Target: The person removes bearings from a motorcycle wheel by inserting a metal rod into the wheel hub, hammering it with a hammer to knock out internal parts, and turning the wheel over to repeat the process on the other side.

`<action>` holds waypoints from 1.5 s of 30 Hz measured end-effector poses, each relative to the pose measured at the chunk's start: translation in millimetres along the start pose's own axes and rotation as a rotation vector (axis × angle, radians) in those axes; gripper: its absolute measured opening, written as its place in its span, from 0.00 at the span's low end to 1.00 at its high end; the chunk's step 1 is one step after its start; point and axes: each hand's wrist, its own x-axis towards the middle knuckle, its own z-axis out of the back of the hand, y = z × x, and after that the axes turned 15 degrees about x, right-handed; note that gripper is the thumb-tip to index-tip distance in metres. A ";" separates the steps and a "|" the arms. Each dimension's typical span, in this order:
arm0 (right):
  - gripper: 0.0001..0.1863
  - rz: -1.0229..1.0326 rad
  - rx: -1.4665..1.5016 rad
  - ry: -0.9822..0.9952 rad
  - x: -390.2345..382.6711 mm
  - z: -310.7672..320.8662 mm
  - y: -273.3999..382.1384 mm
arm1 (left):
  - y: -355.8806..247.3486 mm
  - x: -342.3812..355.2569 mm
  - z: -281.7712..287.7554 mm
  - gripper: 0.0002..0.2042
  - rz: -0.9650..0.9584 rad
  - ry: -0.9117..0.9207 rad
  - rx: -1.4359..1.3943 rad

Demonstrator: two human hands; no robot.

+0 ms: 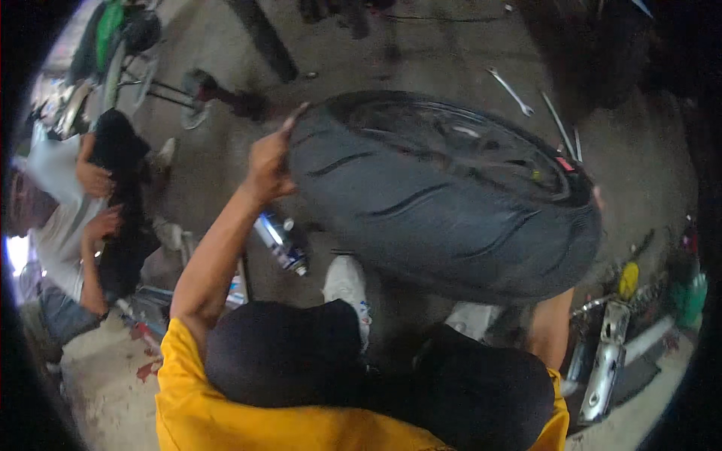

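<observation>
A motorcycle wheel (444, 161) with a wide black tire (406, 203) is held tilted in front of my knees, its dark rim facing up and away. At the tire's left edge is my left hand (271, 165), thumb and fingers spread around the rubber. Most of my right hand (598, 198) is hidden behind the tire's right end; only a bit of finger shows there, with the forearm passing below. A red mark and a yellow mark show on the rim.
A blue-and-white spray can (280, 242) lies by my left forearm. Beyond the wheel lie a wrench (511, 92) and long metal rods (558, 124). Metal parts (604, 364) and a green bottle (689, 299) are at the right. Another person (71, 207) sits at the left.
</observation>
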 end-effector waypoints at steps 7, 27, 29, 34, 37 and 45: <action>0.31 -0.082 -0.330 -0.229 -43.9 35.6 2.1 | 19.6 -77.1 -39.2 0.33 0.103 -0.040 0.258; 0.35 -0.416 -0.396 -0.643 -104.8 -3.4 -69.7 | 32.3 -96.3 -42.9 0.29 -0.006 -0.123 0.511; 0.35 -0.449 -0.491 -0.627 -94.2 -28.5 -59.8 | 33.9 -80.4 -33.6 0.31 -0.030 -0.133 0.509; 0.35 -0.269 -0.379 -0.371 -99.1 -36.2 -40.1 | 18.8 -54.8 -27.6 0.34 0.095 0.016 0.459; 0.35 -0.427 -0.514 -0.571 -101.0 -65.2 -61.8 | 19.4 -68.2 -17.5 0.37 0.075 -0.083 0.410; 0.29 -0.301 -0.343 -0.528 -96.9 12.0 -75.5 | 6.5 -109.0 -21.8 0.26 -0.069 0.129 0.541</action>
